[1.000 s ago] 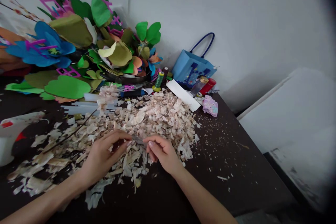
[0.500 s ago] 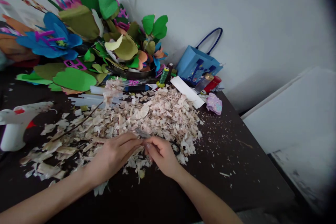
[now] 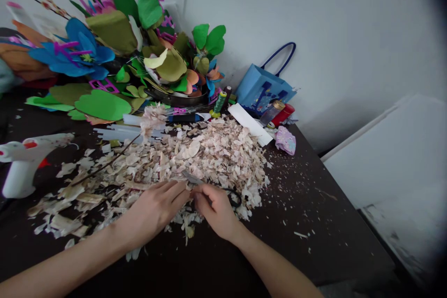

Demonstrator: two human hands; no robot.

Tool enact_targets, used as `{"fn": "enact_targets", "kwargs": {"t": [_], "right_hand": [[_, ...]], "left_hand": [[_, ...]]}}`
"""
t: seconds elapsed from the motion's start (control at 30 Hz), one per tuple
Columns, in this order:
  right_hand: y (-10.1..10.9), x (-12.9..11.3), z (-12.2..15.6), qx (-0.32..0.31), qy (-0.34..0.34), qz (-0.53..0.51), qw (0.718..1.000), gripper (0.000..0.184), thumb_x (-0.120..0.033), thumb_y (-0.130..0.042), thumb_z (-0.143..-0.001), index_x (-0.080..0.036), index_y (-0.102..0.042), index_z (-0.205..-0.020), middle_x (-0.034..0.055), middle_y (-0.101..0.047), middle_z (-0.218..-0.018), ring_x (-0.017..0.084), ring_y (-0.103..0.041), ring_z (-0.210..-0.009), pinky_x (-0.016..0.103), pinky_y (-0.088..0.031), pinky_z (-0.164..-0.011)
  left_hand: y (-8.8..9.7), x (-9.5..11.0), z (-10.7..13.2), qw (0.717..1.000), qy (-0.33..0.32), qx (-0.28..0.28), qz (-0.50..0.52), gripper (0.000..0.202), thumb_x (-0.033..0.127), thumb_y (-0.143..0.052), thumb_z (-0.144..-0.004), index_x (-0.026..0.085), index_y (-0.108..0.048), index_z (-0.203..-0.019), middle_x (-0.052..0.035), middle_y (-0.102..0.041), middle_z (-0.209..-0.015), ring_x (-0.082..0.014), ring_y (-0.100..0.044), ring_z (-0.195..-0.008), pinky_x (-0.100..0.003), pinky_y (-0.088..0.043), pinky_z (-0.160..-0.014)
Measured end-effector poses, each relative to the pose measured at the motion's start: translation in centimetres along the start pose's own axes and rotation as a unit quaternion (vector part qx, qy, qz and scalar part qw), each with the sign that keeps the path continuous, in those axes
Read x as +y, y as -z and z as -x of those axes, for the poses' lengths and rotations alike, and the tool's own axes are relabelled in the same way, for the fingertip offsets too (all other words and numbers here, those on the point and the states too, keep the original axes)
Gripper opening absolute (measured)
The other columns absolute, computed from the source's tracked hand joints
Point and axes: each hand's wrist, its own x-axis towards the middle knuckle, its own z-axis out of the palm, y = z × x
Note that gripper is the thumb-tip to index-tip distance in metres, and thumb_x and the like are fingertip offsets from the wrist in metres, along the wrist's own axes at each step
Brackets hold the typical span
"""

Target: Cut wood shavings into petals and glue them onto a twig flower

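Observation:
My right hand (image 3: 216,210) grips a pair of scissors (image 3: 194,179) with steel blades and a black loop handle, low over a large heap of pale flaky shavings (image 3: 213,149). My left hand (image 3: 153,211) lies beside it, its fingertips almost touching the right hand near the blades. Whatever those fingers may pinch is hidden. Loose flakes lie under both wrists. Up the heap, a small pale flower (image 3: 153,120) sits on a thin dark stem.
A white glue gun (image 3: 23,167) and clear glue sticks (image 3: 118,133) lie on the dark table (image 3: 314,223) to the left. Colourful felt flowers and leaves (image 3: 104,51) rise behind. A blue gift bag (image 3: 261,88), green thread spool (image 3: 219,102) and pink packet (image 3: 285,140) stand back right.
The scissors' blades and black handle have come into plain view. Both hands have shifted slightly lower and closer together, and the camera has turned, bringing the glue gun fully into view.

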Motion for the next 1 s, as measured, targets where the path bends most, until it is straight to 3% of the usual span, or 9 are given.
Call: {"fn": "enact_targets", "kwargs": {"t": [0.33, 0.43, 0.53, 0.6, 0.67, 0.73, 0.8, 0.9, 1.0], "right_hand": [[0.2, -0.5, 0.4, -0.032, 0.036, -0.01, 0.999, 0.02, -0.027, -0.054, -0.091, -0.02, -0.056, -0.072, -0.003, -0.052, -0.063, 0.011, -0.049, -0.057, 0.024, -0.039, -0.057], [0.5, -0.3, 0.5, 0.021, 0.021, 0.009, 1.0, 0.029, -0.033, -0.058, -0.089, -0.02, -0.05, -0.064, -0.004, -0.046, -0.058, 0.011, -0.044, -0.053, 0.024, -0.034, -0.051], [1.9, -0.5, -0.6, 0.08, 0.023, 0.033, 0.996, 0.018, -0.029, -0.059, -0.089, -0.021, -0.055, -0.074, -0.0024, -0.053, -0.064, 0.013, -0.048, -0.056, 0.025, -0.038, -0.052], [3.8, -1.0, -2.6, 0.079, 0.052, 0.092, 0.991, 0.006, -0.022, -0.056, -0.091, -0.022, -0.061, -0.088, 0.0022, -0.063, -0.081, 0.015, -0.056, -0.068, 0.028, -0.045, -0.059], [6.0, -1.7, -5.8, 0.075, 0.08, 0.182, 0.977, 0.012, -0.017, -0.052, -0.093, -0.023, -0.062, -0.092, 0.0037, -0.066, -0.09, 0.017, -0.058, -0.075, 0.032, -0.048, -0.066], [8.1, -2.1, -10.0, 0.062, 0.118, 0.312, 0.941, 0.016, -0.015, -0.05, -0.094, -0.022, -0.065, -0.092, 0.0053, -0.067, -0.095, 0.022, -0.058, -0.093, 0.037, -0.046, -0.08], [9.4, -2.0, -14.4, 0.003, 0.091, 0.46, 0.883, 0.021, -0.014, -0.046, -0.096, -0.018, -0.067, -0.092, 0.0083, -0.067, -0.099, 0.024, -0.054, -0.102, 0.04, -0.041, -0.09], [9.7, -1.0, -20.0, -0.056, 0.053, 0.506, 0.859, 0.026, -0.012, -0.047, -0.095, -0.012, -0.07, -0.082, 0.0127, -0.069, -0.089, 0.027, -0.055, -0.1, 0.041, -0.039, -0.092], [8.7, 0.4, -23.5, -0.121, 0.004, 0.535, 0.836, 0.018, -0.017, -0.056, -0.093, -0.011, -0.071, -0.084, 0.0122, -0.07, -0.087, 0.029, -0.058, -0.103, 0.042, -0.045, -0.09]], "left_hand": [[-0.1, -1.1, -0.3, 0.994, 0.068, 0.052, 0.061, 0.022, 0.018, -0.04, -0.097, 0.018, -0.061, -0.093, -0.0046, -0.062, -0.082, -0.0153, -0.061, -0.07, -0.025, -0.048, -0.061], [0.2, -1.4, -0.4, 0.994, 0.084, 0.058, 0.043, 0.023, 0.024, -0.042, -0.098, 0.018, -0.061, -0.086, -0.0038, -0.062, -0.077, -0.015, -0.06, -0.065, -0.025, -0.045, -0.056], [0.3, -1.2, -0.4, 0.994, 0.079, 0.063, 0.037, 0.024, 0.028, -0.047, -0.097, 0.018, -0.06, -0.079, -0.0027, -0.062, -0.072, -0.0152, -0.061, -0.063, -0.025, -0.045, -0.054], [0.1, -1.1, -0.3, 0.994, 0.077, 0.069, 0.042, 0.019, 0.028, -0.047, -0.097, 0.019, -0.061, -0.086, -0.0034, -0.064, -0.078, -0.0155, -0.064, -0.066, -0.024, -0.048, -0.056], [-0.1, -1.1, -0.3, 0.993, 0.072, 0.079, 0.045, 0.016, 0.026, -0.046, -0.097, 0.019, -0.061, -0.099, -0.0052, -0.068, -0.087, -0.0166, -0.067, -0.072, -0.025, -0.051, -0.059], [-0.3, -1.2, -0.2, 0.993, 0.066, 0.085, 0.044, 0.018, 0.024, -0.045, -0.097, 0.019, -0.059, -0.106, -0.0066, -0.069, -0.092, -0.0179, -0.069, -0.075, -0.026, -0.052, -0.061], [-0.5, -1.2, -0.2, 0.994, 0.062, 0.085, 0.044, 0.018, 0.021, -0.043, -0.098, 0.018, -0.059, -0.106, -0.0069, -0.069, -0.091, -0.0186, -0.069, -0.075, -0.027, -0.053, -0.061], [-0.6, -1.3, -0.2, 0.994, 0.068, 0.079, 0.043, 0.018, 0.021, -0.043, -0.097, 0.017, -0.06, -0.1, -0.0061, -0.068, -0.085, -0.0183, -0.068, -0.071, -0.027, -0.053, -0.06], [-0.7, -1.4, -0.2, 0.993, 0.072, 0.079, 0.05, 0.017, 0.02, -0.043, -0.097, 0.018, -0.06, -0.098, -0.0051, -0.067, -0.081, -0.0176, -0.067, -0.07, -0.026, -0.053, -0.06]]}}
